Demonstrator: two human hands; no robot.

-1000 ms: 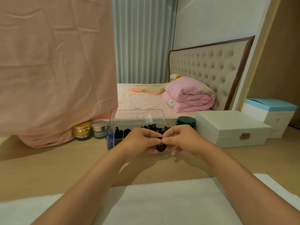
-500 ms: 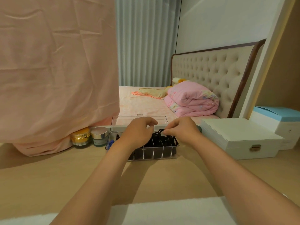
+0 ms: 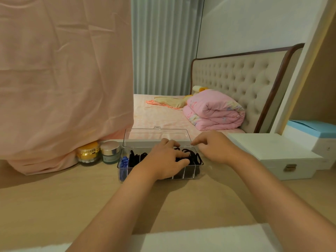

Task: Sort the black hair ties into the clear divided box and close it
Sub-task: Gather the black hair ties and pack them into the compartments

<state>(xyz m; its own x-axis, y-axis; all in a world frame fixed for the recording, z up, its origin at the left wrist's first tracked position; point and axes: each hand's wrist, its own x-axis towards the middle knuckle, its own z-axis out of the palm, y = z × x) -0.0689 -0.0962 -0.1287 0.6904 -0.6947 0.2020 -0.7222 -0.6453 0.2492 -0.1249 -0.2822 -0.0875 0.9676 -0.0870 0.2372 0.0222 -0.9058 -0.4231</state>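
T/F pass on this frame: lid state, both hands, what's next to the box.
1. The lid of the clear box stands open. True.
2. The left hand lies on the black hair ties in the box. True.
3. The gold jar and the silver-lidded jar stand right of the box. False: both stand left of it.
4. The right hand holds the white case. False: it is at the box's right end, apart from the case.
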